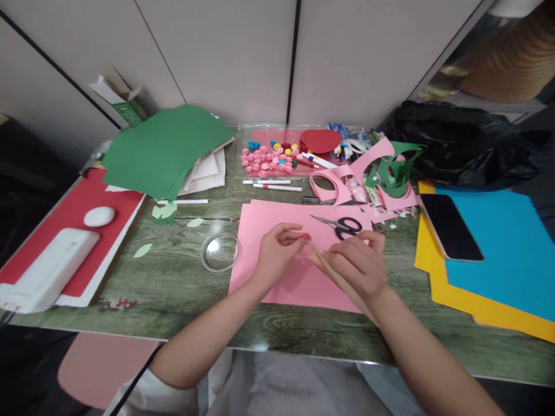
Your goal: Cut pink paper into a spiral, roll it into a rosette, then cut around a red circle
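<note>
My left hand (281, 245) pinches a small reddish-pink paper roll (306, 236) between thumb and fingertips. From the roll a long, narrow, pale paper strip (342, 282) runs down to the right, under my right hand (358, 263). The fingers of that hand are curled around the strip, and its far end passes beside my wrist. Both hands are above pink sheets of paper (277, 289). Just beyond my right hand lie black-handled scissors (344, 225), their blades pointing left. A roll of clear tape (220, 252) rests at the left edge of the sheets.
Behind are a tray of small pink paper rolls (264, 159), markers (277, 187) and pink paper scraps (329, 185). Green sheets (165, 150) and a white device (60, 268) are left. A phone (451, 225) rests on blue paper (507, 248) at right, before a black bag (463, 141).
</note>
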Demonstrator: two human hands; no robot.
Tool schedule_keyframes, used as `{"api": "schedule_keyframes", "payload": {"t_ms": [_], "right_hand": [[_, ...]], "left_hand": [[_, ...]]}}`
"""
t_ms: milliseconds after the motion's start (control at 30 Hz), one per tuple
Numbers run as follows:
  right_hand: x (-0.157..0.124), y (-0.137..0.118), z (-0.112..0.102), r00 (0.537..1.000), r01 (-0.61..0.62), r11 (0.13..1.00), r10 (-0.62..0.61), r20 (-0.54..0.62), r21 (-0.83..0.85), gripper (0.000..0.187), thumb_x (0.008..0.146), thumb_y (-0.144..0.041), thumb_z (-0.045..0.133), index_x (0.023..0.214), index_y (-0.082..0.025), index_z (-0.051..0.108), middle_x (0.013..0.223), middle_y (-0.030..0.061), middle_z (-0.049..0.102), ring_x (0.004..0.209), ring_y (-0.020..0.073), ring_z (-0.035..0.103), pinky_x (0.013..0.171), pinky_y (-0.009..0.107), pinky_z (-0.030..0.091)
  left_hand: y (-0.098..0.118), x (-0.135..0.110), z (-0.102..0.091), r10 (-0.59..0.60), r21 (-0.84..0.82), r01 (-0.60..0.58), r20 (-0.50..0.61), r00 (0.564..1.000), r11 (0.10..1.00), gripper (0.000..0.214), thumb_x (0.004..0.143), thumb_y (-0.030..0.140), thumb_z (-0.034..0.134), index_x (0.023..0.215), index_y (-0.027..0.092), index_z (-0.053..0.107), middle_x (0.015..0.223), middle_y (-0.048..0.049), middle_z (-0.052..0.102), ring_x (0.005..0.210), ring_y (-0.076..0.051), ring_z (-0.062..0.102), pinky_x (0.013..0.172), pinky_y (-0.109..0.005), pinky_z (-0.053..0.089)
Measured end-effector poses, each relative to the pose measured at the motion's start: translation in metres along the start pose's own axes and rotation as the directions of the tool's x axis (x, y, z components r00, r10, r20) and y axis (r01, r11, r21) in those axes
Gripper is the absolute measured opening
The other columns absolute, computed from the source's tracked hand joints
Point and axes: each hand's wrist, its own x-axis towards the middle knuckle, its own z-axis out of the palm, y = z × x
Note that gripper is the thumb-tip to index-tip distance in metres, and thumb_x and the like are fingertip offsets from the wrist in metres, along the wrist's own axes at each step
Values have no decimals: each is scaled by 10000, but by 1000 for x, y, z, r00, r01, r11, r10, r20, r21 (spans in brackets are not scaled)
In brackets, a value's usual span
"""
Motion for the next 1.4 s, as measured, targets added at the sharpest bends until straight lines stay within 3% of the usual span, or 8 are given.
{"api": "schedule_keyframes", "payload": {"t_ms": [100, 200, 300, 400, 500, 700, 1067, 1400], "right_hand": [[-1, 4, 0, 990, -101, 994, 104, -98, 36, 126, 757, -179, 685, 823, -236, 594, 592, -32, 609, 515, 129, 525, 645, 356, 382], [-2, 8, 4, 927, -340, 921, 361, -96, 189, 201, 828, -145, 576, 999, -243, 616, 694, 7, 657, 598, 158, 593, 678, 352, 455], [2, 6, 9, 775, -614, 666, 612, 160, 425, 159, 874, -230, 521, 1020, -236, 584, 907, 50, 677, 803, 188, 650, 735, 346, 507], [6, 2, 15, 664, -716, 340, 601, 445, 609, 221, 812, -330, 611, 985, -228, 519, 1057, 80, 639, 912, 201, 650, 752, 349, 540], [8, 0, 21, 609, -746, 174, 567, 554, 642, 241, 752, -342, 672, 872, -218, 504, 960, 63, 656, 844, 197, 666, 698, 345, 556], [5, 1, 27, 613, -745, 242, 615, 496, 622, 181, 748, -323, 661, 765, -207, 523, 684, -17, 602, 630, 153, 618, 553, 289, 515], [-4, -9, 36, 655, -738, 444, 655, 378, 509, 62, 782, -216, 593, 790, -205, 533, 701, -4, 597, 604, 144, 571, 554, 263, 464], [-7, -8, 44, 647, -752, 469, 660, 381, 464, 60, 803, -243, 587, 839, -215, 549, 735, 2, 611, 613, 152, 577, 580, 282, 486]], "left_hand": [[-1, 1, -2, -80, -119, 84, 35, 996, 989, 302, 626, 197, 743, 906, 148, 640, 766, -46, 710, 764, -154, 665, 747, -282, 494], [2, 1, -2, -125, -203, 136, 64, 990, 970, 277, 620, 202, 756, 865, 132, 647, 786, -56, 713, 757, -143, 663, 775, -286, 483], [5, -1, -1, -137, -219, 152, 82, 987, 964, 284, 609, 206, 765, 856, 133, 647, 793, -63, 716, 769, -154, 661, 755, -286, 478], [5, -2, -1, -119, -180, 134, 91, 989, 974, 257, 612, 201, 757, 836, 144, 645, 765, -47, 709, 698, -137, 644, 643, -248, 466], [2, -3, 0, -67, -115, 77, 87, 994, 990, 227, 627, 184, 736, 833, 149, 648, 784, -46, 704, 713, -132, 634, 616, -226, 460], [2, -5, 2, -32, -77, 36, 54, 998, 996, 242, 630, 214, 734, 846, 154, 642, 844, -55, 703, 780, -155, 643, 718, -277, 502], [-2, -7, 7, -25, -15, 24, -40, 999, 1000, 228, 662, 219, 705, 859, 171, 602, 793, -34, 670, 763, -158, 637, 635, -260, 528], [-7, -3, 5, -58, -81, 54, -50, 997, 995, 228, 652, 225, 721, 846, 168, 613, 752, -20, 673, 714, -140, 634, 690, -274, 500]]}}
